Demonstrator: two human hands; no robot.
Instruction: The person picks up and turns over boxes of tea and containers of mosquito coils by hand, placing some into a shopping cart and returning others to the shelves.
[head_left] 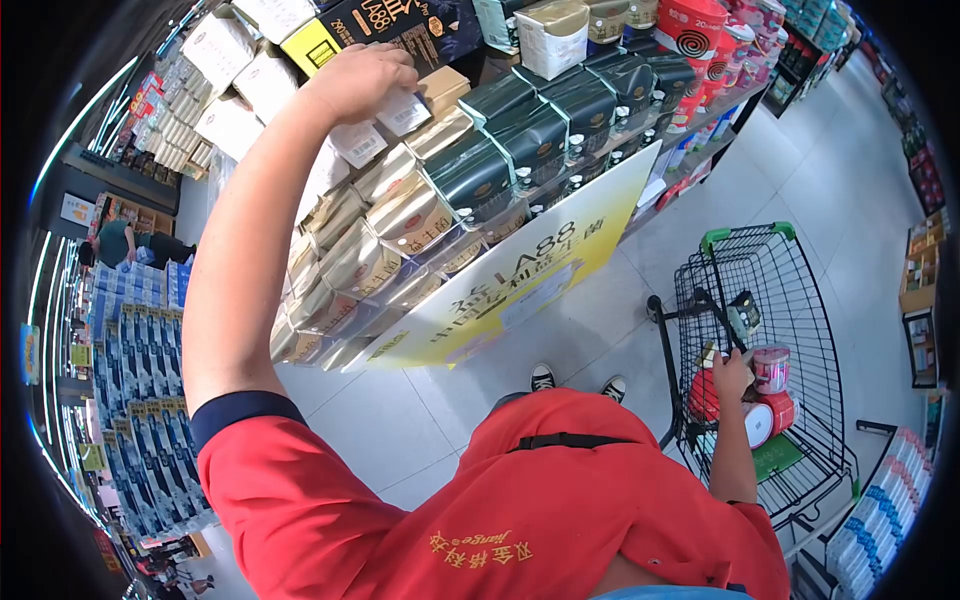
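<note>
My left hand (372, 85) reaches over the top of a stacked display, fingers bent down around a white pack (403, 112). Another white pack (357, 143) lies just below it, and a tan pack (443, 88) is to its right. Rows of gold-and-white milk packs (410, 215) and dark green packs (530, 135) form the front. My right hand (733, 378) is lowered into a black wire shopping cart (805, 270). Its fingers are closed beside a red item and a pink tub (771, 370); what they grip is hard to see.
A white-and-yellow sign board (530, 275) fronts the display. Red tubs (692, 25) stand at its right end. Inside the cart lie a red-and-white canister (760, 423) and a green panel (778, 458). Blue stacked goods (150, 380) stand at left, with a person (118, 243) beyond.
</note>
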